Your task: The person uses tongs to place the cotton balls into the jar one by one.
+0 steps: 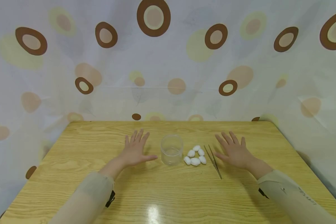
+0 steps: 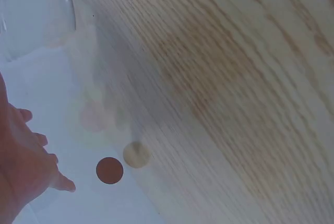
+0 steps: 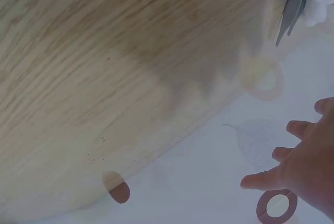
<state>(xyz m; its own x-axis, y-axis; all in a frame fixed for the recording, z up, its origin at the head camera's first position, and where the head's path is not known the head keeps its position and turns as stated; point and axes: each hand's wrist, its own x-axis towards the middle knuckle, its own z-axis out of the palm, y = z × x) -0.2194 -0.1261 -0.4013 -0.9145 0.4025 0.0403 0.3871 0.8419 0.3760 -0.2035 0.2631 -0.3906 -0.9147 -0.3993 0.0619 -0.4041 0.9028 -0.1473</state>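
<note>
My left hand (image 1: 134, 152) is spread with straight fingers over the table, just left of a clear round jar (image 1: 172, 152) that looks empty. On the other side, my right hand (image 1: 235, 152) has its fingers spread too, beside metal tweezers (image 1: 214, 163). Neither hand holds anything. Between the jar and the tweezers lie several white cotton balls (image 1: 195, 161), grouped in a rough triangle. In the left wrist view the jar (image 2: 39, 18) shows at the upper left. The right wrist view catches the tweezers' tips (image 3: 289, 18) and some cotton (image 3: 317, 4) at its upper right.
Everything sits on a wood-grain table (image 1: 168, 193) with a far edge and rounded corners. A pale curtain (image 1: 156, 62) with brown and yellow spots hangs behind it and along both sides. Light reflects off the table's near part.
</note>
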